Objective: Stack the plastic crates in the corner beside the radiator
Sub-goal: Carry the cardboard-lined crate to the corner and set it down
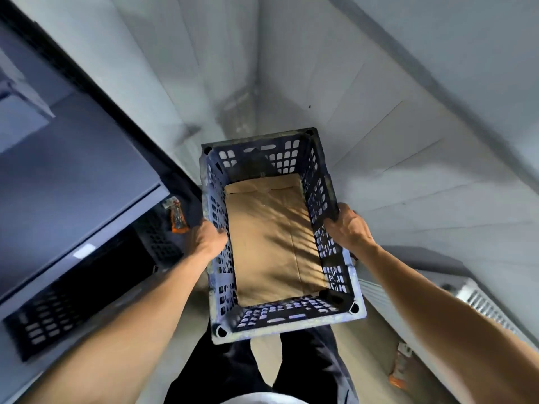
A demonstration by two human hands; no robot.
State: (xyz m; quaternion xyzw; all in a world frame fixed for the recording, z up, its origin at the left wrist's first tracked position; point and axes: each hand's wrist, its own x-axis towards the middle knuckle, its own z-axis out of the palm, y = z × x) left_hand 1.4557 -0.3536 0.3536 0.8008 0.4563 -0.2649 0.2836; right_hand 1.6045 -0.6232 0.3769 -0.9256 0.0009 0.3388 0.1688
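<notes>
Grip: left hand and right hand clasp the crate by its long rims.
Axis: 12 to 6.
Corner: 12 o'clock, neither hand nearer.

Storeroom: bare white walls, radiator, black crates under a shelf.

Cardboard, seemingly, in crate; radiator right

"What stands on the left?"

"A big grey cabinet with a dark edge. By its lower corner sits a small orange-and-clear thing, too blurred to name."

"And on the right?"

"A pale wall crossed by seam lines. On the near floor there is another blurred orange thing."
</notes>
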